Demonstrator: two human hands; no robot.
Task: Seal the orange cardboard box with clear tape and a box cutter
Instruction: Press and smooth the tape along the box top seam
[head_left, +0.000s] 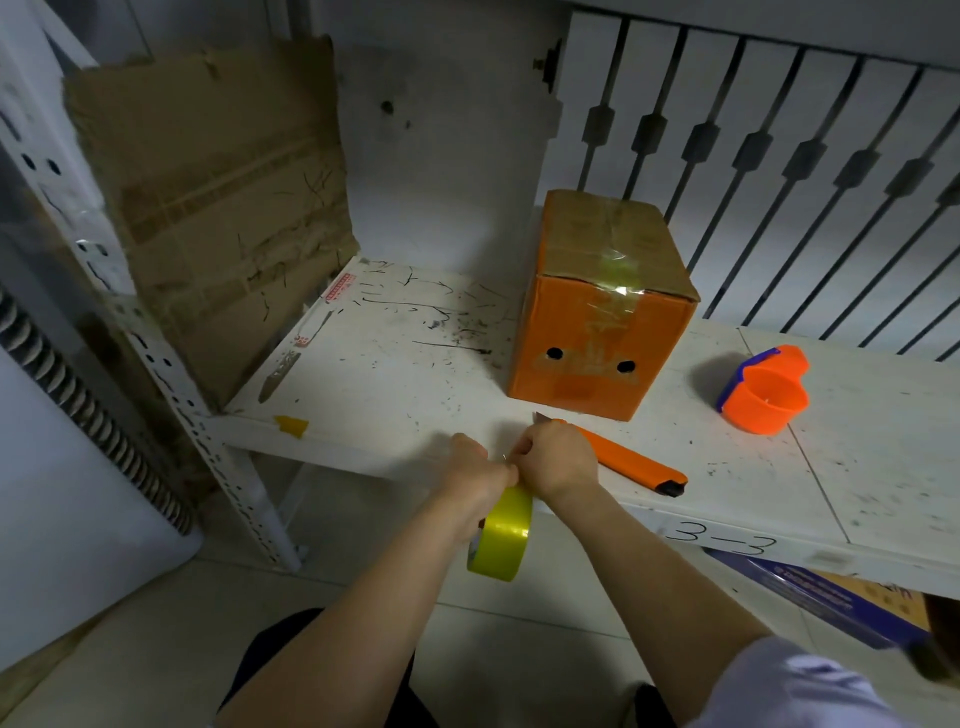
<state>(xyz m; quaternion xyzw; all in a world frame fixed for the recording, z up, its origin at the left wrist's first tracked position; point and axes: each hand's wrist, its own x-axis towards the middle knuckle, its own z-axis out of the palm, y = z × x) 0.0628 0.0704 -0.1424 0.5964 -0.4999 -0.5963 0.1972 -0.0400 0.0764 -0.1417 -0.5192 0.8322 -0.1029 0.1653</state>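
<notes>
The orange cardboard box (597, 332) stands on the white shelf (395, 364), its brown top flaps closed, with clear tape running over the top and down the front. An orange box cutter (631, 460) lies on the shelf just in front of the box, blade tip pointing left. At the shelf's front edge my left hand (475, 475) holds a yellowish roll of clear tape (503, 540), which hangs below the shelf edge. My right hand (556, 460) pinches at the tape's end on top of the roll, touching my left hand.
An orange and blue tape dispenser (763, 389) sits on the shelf to the right of the box. A flattened brown cardboard sheet (218, 208) leans at the shelf's left end. Grey railing bars stand behind the box. A blue box (831, 597) lies under the shelf.
</notes>
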